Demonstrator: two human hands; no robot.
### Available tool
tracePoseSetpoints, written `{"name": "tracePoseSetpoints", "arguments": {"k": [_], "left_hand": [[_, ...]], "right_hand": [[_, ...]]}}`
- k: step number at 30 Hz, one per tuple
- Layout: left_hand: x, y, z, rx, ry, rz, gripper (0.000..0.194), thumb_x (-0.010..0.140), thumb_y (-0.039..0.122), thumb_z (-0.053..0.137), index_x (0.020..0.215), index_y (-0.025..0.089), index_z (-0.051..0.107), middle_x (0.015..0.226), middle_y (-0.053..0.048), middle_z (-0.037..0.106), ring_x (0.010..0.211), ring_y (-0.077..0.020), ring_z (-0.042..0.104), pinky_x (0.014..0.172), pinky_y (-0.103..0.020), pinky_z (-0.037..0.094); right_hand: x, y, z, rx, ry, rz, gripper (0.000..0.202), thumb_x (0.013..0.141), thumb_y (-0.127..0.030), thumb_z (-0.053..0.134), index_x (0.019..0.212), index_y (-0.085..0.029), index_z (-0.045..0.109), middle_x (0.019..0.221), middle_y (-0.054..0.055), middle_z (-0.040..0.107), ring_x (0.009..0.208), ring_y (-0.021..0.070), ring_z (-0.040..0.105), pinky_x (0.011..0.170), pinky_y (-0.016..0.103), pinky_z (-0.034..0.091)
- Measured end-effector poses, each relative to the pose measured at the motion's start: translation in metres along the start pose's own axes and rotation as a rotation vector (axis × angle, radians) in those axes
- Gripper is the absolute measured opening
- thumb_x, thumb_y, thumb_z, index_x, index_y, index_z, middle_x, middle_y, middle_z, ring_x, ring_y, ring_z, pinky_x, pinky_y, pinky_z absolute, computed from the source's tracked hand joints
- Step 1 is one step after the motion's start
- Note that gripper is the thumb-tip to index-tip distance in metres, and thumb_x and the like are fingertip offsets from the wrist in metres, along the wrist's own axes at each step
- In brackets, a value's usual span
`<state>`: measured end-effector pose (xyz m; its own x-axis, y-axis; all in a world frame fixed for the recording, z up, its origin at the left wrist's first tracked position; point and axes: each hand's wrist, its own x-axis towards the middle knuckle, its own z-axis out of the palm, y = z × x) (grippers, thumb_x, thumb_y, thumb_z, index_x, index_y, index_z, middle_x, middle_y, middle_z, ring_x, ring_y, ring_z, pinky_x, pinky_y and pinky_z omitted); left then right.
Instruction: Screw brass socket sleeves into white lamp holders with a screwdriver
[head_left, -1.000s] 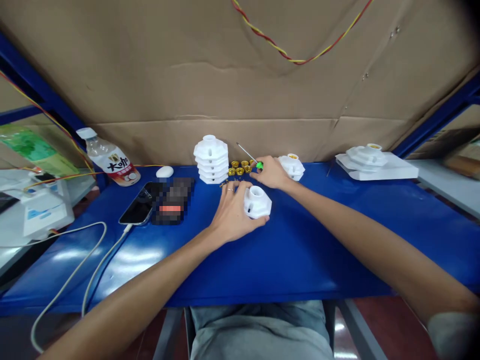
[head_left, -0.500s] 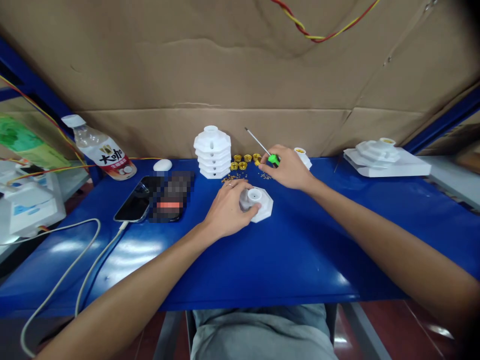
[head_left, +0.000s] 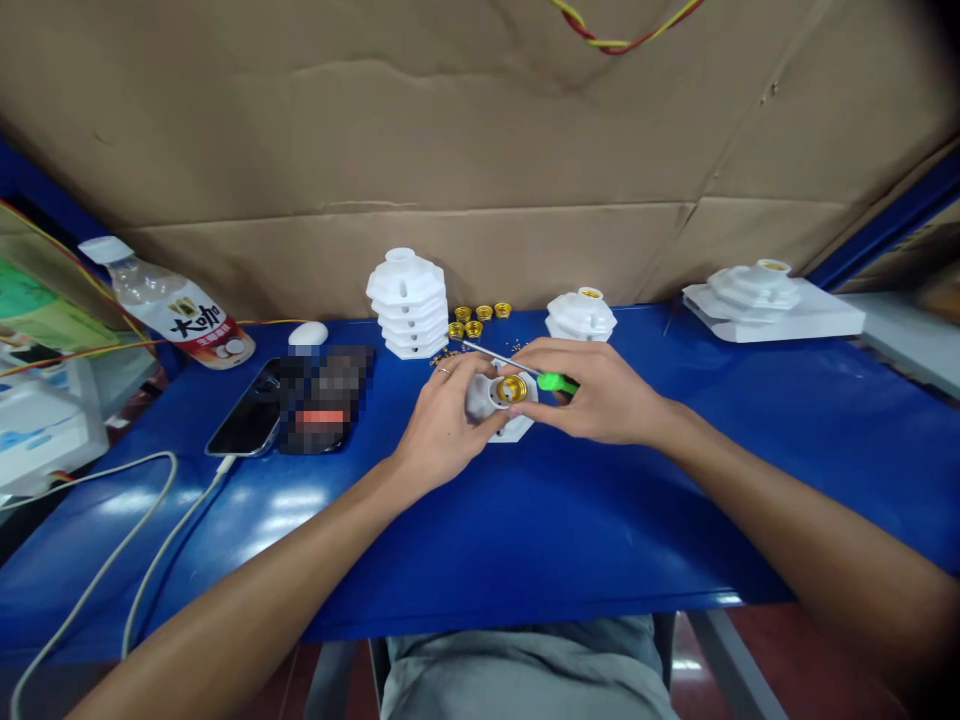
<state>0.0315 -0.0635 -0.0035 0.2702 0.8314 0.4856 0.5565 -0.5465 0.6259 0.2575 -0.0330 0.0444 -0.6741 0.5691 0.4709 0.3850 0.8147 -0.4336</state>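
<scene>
A white octagonal lamp holder point(head_left: 517, 428) is at the centre of the blue table, with my left hand point(head_left: 450, 410) closed around its round neck. Over that neck, my right hand point(head_left: 592, 388) holds a gold threaded ring point(head_left: 512, 389) between fingertips. The same hand keeps a screwdriver with a green handle point(head_left: 556, 383) in its grip, the shaft pointing left. Several more gold rings point(head_left: 474, 328) stand behind, beside small scattered screws point(head_left: 444, 358) partly hidden by my left hand.
Stacked white holders point(head_left: 407, 305) stand behind my left hand, others point(head_left: 581, 316) behind my right. More holders point(head_left: 754, 292) rest on a white box point(head_left: 825, 318) at right. Left are a bottle point(head_left: 191, 320), a phone point(head_left: 251, 410), a blurred dark object point(head_left: 326, 400) and a cable point(head_left: 161, 530).
My right hand has come from the gold rings down to the holder, bringing a gold ring and the screwdriver. The left hand still grips the holder. The view has shifted slightly.
</scene>
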Motion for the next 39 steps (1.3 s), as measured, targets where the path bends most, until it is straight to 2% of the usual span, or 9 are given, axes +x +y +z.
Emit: {"name": "tracePoseSetpoints", "arguments": {"k": [5, 9, 14, 17, 21, 24, 28, 35, 39], "left_hand": [[0.000, 0.006, -0.001, -0.010, -0.019, -0.020, 0.032, 0.087, 0.026, 0.083, 0.112, 0.022, 0.063, 0.123, -0.009, 0.074, 0.117, -0.0296, 0.069, 0.099, -0.046, 0.055], [-0.001, 0.006, 0.000, -0.022, -0.028, -0.045, 0.031, 0.086, 0.030, 0.084, 0.108, 0.022, 0.064, 0.113, -0.006, 0.076, 0.108, -0.0283, 0.071, 0.093, -0.044, 0.055], [-0.003, 0.002, 0.002, -0.053, -0.066, -0.087, 0.032, 0.087, 0.037, 0.084, 0.107, 0.023, 0.065, 0.110, -0.005, 0.078, 0.100, -0.0266, 0.073, 0.086, -0.042, 0.054], [-0.003, 0.003, 0.003, -0.074, -0.076, -0.096, 0.031, 0.087, 0.038, 0.084, 0.106, 0.023, 0.065, 0.112, -0.005, 0.078, 0.103, -0.0259, 0.073, 0.088, -0.042, 0.054], [-0.002, 0.003, 0.003, -0.086, -0.098, -0.106, 0.033, 0.084, 0.032, 0.088, 0.107, 0.024, 0.065, 0.113, -0.003, 0.078, 0.104, -0.0250, 0.073, 0.090, -0.041, 0.054], [-0.003, 0.004, 0.003, -0.076, -0.122, -0.109, 0.032, 0.084, 0.031, 0.088, 0.107, 0.024, 0.066, 0.112, -0.003, 0.079, 0.102, -0.0251, 0.073, 0.089, -0.042, 0.055], [-0.004, 0.007, 0.003, -0.069, -0.140, -0.099, 0.030, 0.085, 0.029, 0.087, 0.106, 0.024, 0.067, 0.111, -0.003, 0.078, 0.101, -0.0249, 0.072, 0.088, -0.041, 0.054], [-0.006, 0.010, 0.004, -0.088, -0.146, -0.075, 0.026, 0.088, 0.033, 0.086, 0.105, 0.024, 0.067, 0.108, -0.002, 0.078, 0.098, -0.0243, 0.072, 0.085, -0.040, 0.054], [-0.006, 0.009, 0.005, -0.089, -0.147, -0.061, 0.026, 0.090, 0.034, 0.084, 0.107, 0.025, 0.067, 0.108, -0.003, 0.078, 0.100, -0.0255, 0.073, 0.087, -0.041, 0.055]], "right_hand": [[0.001, 0.000, 0.003, 0.023, -0.060, 0.068, 0.020, 0.093, -0.030, 0.079, 0.112, -0.023, 0.078, 0.119, 0.007, 0.075, 0.106, 0.0230, 0.073, 0.093, 0.035, 0.055], [0.004, -0.002, 0.002, 0.025, -0.087, 0.154, 0.026, 0.088, -0.033, 0.085, 0.111, -0.023, 0.078, 0.112, 0.006, 0.073, 0.100, 0.0217, 0.070, 0.089, 0.034, 0.052], [0.005, 0.000, -0.002, 0.085, -0.151, 0.232, 0.036, 0.084, -0.036, 0.088, 0.117, -0.023, 0.077, 0.114, 0.005, 0.072, 0.090, 0.0182, 0.066, 0.083, 0.032, 0.048], [0.005, 0.002, -0.004, 0.076, -0.175, 0.240, 0.032, 0.089, -0.040, 0.083, 0.114, -0.021, 0.078, 0.107, 0.005, 0.073, 0.085, 0.0173, 0.064, 0.081, 0.032, 0.047], [0.005, 0.002, 0.000, 0.092, -0.160, 0.272, 0.016, 0.095, -0.031, 0.072, 0.107, -0.021, 0.078, 0.099, 0.003, 0.076, 0.088, 0.0174, 0.066, 0.083, 0.032, 0.047], [0.006, -0.002, 0.007, 0.097, -0.138, 0.383, 0.009, 0.091, -0.022, 0.069, 0.097, -0.021, 0.076, 0.089, -0.001, 0.076, 0.079, 0.0148, 0.065, 0.076, 0.030, 0.046], [0.007, -0.011, 0.011, 0.021, -0.105, 0.474, 0.007, 0.083, -0.019, 0.070, 0.088, -0.021, 0.074, 0.076, -0.003, 0.071, 0.069, 0.0136, 0.060, 0.068, 0.029, 0.043], [0.009, -0.015, 0.009, -0.047, -0.082, 0.483, 0.002, 0.081, -0.021, 0.073, 0.082, -0.022, 0.074, 0.069, -0.003, 0.068, 0.061, 0.0127, 0.053, 0.064, 0.030, 0.039], [0.008, -0.014, 0.010, -0.072, -0.068, 0.451, 0.002, 0.082, -0.022, 0.074, 0.083, -0.023, 0.073, 0.073, -0.002, 0.070, 0.063, 0.0136, 0.055, 0.064, 0.031, 0.039]]}}
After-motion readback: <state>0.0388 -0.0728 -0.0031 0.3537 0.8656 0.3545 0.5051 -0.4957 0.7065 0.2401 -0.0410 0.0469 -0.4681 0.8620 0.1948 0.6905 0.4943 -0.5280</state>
